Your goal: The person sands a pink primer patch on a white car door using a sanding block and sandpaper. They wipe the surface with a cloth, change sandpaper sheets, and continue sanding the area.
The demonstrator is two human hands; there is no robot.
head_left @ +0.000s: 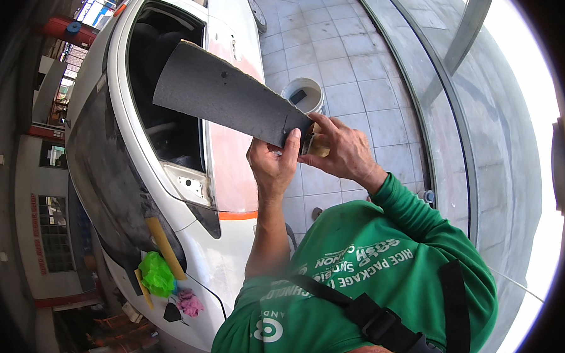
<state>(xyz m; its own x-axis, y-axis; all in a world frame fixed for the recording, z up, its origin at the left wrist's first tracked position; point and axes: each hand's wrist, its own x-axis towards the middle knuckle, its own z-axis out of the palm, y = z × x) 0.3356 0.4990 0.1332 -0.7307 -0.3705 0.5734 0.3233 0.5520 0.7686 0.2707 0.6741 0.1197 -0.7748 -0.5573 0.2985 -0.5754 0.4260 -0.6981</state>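
A long dark grey sheet of sandpaper [222, 94] stretches from my hands up and to the left, over the open window of a white car door. My left hand [274, 167] grips its near edge, thumb on the grey face. At the sheet's right end, my right hand [345, 150] has its fingers closed round a curled part, where a tan-brown surface [319, 144] shows. Whether that is the paper's back or another piece inside the fold, I cannot tell.
The white car [197, 243] with pink sanded patches stands at left. A white bucket [305, 93] sits on the tiled floor beyond my hands. On the car lie a green plastic bag [156, 274], a pink cloth [189, 303] and a tan strip [166, 248]. Glass panels [443, 106] run along the right.
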